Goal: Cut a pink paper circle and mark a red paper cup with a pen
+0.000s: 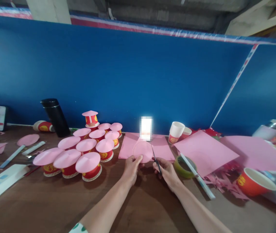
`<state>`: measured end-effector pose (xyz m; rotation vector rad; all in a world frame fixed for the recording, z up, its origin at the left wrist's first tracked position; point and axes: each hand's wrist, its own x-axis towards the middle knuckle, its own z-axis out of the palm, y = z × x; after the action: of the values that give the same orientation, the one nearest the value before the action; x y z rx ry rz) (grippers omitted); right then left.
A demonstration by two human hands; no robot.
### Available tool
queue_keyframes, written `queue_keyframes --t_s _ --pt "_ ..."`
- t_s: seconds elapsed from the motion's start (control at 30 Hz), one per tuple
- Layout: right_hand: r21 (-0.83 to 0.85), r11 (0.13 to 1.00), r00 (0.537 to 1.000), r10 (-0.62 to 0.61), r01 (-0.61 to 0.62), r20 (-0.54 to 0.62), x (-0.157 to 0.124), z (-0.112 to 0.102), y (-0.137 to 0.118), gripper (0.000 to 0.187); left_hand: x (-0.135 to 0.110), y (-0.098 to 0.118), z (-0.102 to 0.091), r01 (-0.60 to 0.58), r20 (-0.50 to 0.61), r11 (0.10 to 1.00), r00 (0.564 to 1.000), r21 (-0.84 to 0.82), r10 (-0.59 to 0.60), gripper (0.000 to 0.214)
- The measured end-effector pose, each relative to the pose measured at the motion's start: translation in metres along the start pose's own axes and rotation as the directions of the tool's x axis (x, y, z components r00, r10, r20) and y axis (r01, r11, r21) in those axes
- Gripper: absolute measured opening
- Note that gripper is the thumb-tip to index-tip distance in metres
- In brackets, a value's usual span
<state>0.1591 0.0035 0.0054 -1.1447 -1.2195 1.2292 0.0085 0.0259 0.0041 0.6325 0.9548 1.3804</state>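
Note:
My left hand [132, 166] pinches the near edge of a round pink paper disc [143, 151] held just above the brown table [55, 204]. My right hand [166, 171] is closed on a pair of small dark scissors [155, 158], whose blades point up at the disc's right edge. Under the disc lie flat pink paper sheets [162, 147]. Left of my hands stand several red paper cups [89, 166] turned upside down, each topped with a pink cone.
A green tape roll [184, 167] and a white ruler [197, 177] lie right of my right hand. More pink sheets [204, 152], paper scraps and an open red cup [256, 186] are at the right. A black flask [55, 117], stacked cups [177, 132] and a blue partition [138, 81] stand behind.

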Motion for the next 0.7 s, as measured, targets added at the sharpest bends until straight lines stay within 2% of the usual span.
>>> queue_keyframes --t_s 0.7 --pt "-0.017 1.000 1.000 -0.004 0.003 -0.019 0.0005 0.0002 0.0003 0.049 -0.0009 0.0017 0.0002 0.021 -0.039 0.999 0.999 0.042 -0.020 0.031"
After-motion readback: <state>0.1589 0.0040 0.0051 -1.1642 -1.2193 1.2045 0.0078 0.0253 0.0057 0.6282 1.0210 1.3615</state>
